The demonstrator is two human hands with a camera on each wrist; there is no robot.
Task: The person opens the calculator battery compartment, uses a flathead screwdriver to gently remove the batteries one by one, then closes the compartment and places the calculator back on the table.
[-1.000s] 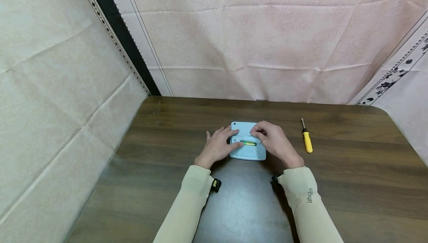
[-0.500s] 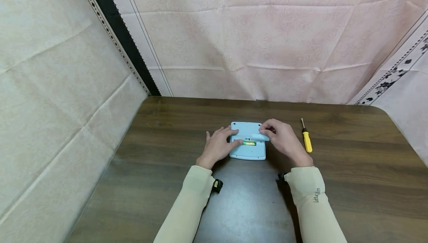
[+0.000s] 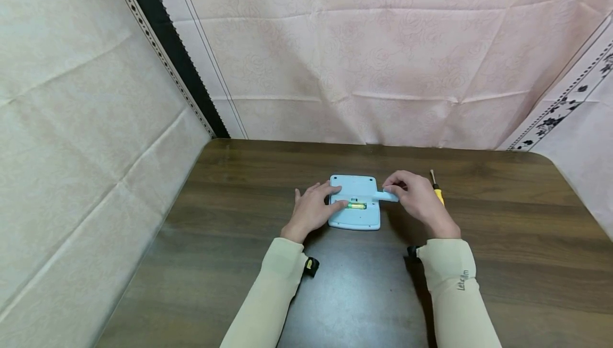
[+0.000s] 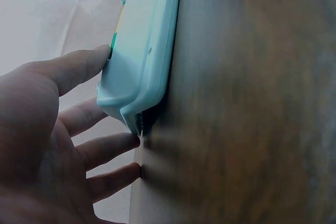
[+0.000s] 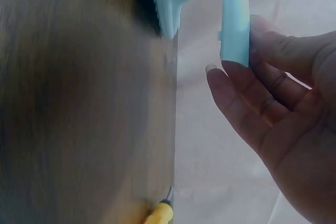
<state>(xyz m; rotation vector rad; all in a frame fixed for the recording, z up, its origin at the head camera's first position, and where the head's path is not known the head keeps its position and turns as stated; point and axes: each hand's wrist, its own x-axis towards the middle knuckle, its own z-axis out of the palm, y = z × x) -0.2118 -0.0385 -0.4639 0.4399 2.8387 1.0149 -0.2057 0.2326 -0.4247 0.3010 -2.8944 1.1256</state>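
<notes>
A light blue plastic device (image 3: pixel 354 221), shaped like a calculator, lies back side up on the table. A green and yellow battery (image 3: pixel 357 206) shows in its uncovered compartment. My left hand (image 3: pixel 312 210) steadies the device from the left, thumb and forefinger extended over its back; in the left wrist view the thumb reaches to the battery's end and other fingertips lie by the device's edge. My right hand (image 3: pixel 419 201) pinches a long light blue battery cover (image 5: pixel 234 22) between thumb and fingers. In the head view that cover sticks out past the device's right edge.
A yellow-handled screwdriver (image 3: pixel 439 195) lies right of the right hand, partly hidden by it. The wooden table (image 3: pixel 507 220) reaches back to a pale patterned cloth (image 3: pixel 364 71), with another cloth (image 3: pixel 86 140) along the left side.
My right hand has carried the battery cover rightward from over the compartment to beyond the device's right edge, now covering part of the screwdriver. The left hand and device have barely moved.
</notes>
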